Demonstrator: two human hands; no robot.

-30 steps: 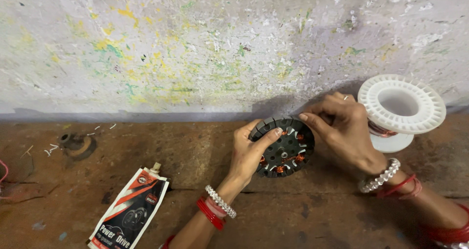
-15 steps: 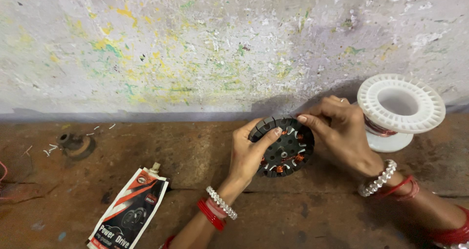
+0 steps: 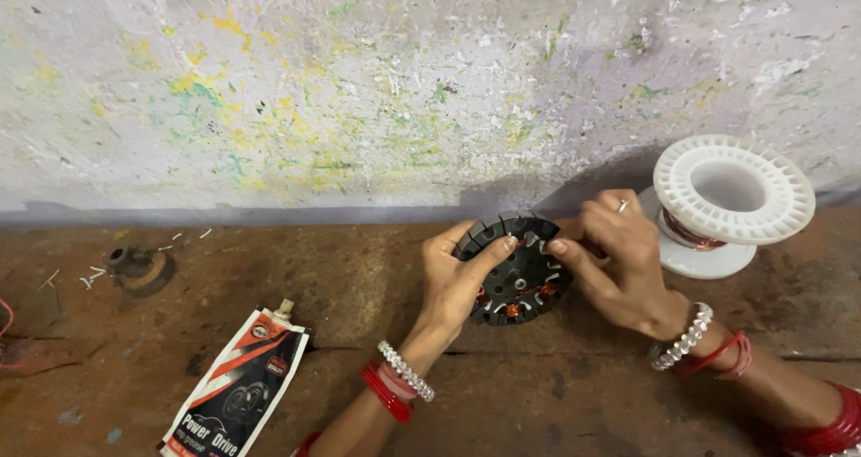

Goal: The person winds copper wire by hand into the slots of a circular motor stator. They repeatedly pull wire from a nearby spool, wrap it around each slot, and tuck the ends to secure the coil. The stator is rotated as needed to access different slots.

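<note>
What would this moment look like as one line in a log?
left hand: holds black slotted disc | right hand: fingers at disc's rim | white spool: beside right hand

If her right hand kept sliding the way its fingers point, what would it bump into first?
The right hand points leftward, fingertips already on the black slotted disc. Past that it would probably meet the left hand gripping the disc's other side.

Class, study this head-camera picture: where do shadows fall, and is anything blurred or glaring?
Head view: soft, even light, no glare; a shadow lies on the wall behind the left hand, the right hand and the white spool; the black slotted disc looks sharp, with no noticeable blur.
</note>
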